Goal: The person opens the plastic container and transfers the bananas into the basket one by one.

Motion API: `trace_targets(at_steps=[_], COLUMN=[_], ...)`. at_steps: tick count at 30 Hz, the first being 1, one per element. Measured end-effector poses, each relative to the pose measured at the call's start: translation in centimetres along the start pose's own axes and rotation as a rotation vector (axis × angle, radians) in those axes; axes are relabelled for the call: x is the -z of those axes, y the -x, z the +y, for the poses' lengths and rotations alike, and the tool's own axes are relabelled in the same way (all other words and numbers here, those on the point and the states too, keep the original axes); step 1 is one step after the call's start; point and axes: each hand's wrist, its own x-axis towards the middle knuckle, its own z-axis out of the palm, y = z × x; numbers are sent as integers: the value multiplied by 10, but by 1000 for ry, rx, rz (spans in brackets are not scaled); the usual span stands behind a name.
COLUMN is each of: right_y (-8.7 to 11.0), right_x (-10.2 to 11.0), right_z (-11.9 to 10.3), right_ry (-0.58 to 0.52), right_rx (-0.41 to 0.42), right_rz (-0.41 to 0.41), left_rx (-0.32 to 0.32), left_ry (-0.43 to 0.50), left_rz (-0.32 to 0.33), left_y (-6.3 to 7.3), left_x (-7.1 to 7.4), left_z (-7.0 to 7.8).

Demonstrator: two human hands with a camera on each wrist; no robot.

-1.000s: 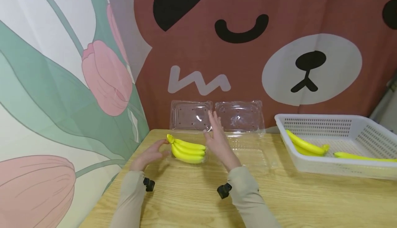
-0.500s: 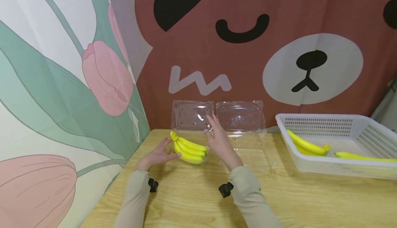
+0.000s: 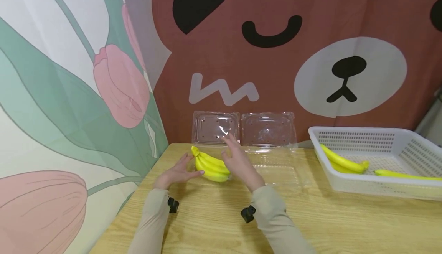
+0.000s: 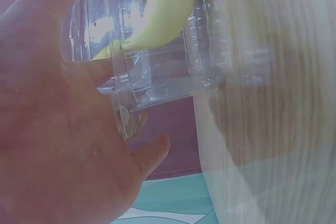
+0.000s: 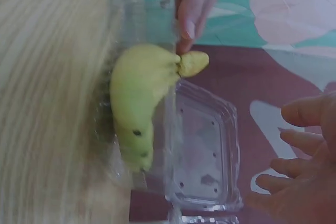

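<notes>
A bunch of yellow bananas (image 3: 210, 167) lies in the tray of a clear plastic clamshell box (image 4: 170, 85), stem to the left. Behind it stands the box's raised lid (image 3: 210, 125). At the left end of the box is my left hand (image 3: 177, 172), thumb and fingers spread near the stem; whether it touches the box is unclear. My right hand (image 3: 239, 164) hovers over the bananas' right tips, which it partly covers in the head view. The right wrist view shows its fingers extended and apart from the bananas (image 5: 139, 93), holding nothing.
A second clear clamshell (image 3: 279, 175) stands right beside the first, its lid (image 3: 267, 129) also raised. Further right, a white perforated basket (image 3: 348, 183) contains more yellow bananas (image 3: 342, 160). A printed curtain (image 3: 269, 73) hangs behind the wooden table (image 3: 207, 219).
The bananas have shifted slightly right, and their stem end tilted up a little. My left hand has moved right beside them. My right hand has come left and lower, over their tips.
</notes>
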Motion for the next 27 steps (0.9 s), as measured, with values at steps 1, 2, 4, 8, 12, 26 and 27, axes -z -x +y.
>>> trace_targets(at_steps=[1,2,4,8,12,26,27], right_y=[0,-1,-2,-6,-12,-33,-34], right_x=[-3,-6,-11,-22,-32,-52,-53], right_z=[0,-1,-2,-4,-2,21,22], right_ry=[14,39,100,198,248,335,370], right_rx=[6,16,39,56,85,2,-8], right_rz=[-12,-28,-72,-179,-255,-388,-390], left_rx=[-2,-5,-10,-25,-31,-46,-54], left_ry=[1,4,1,-22,-8,32,27], left_rz=[0,-1,-3,7,17,32,31], left_y=[0,0,1,0,1,3,3], left_x=[0,1,1,2,2,-1,-1], left_z=[1,2,4,5,6,3,2])
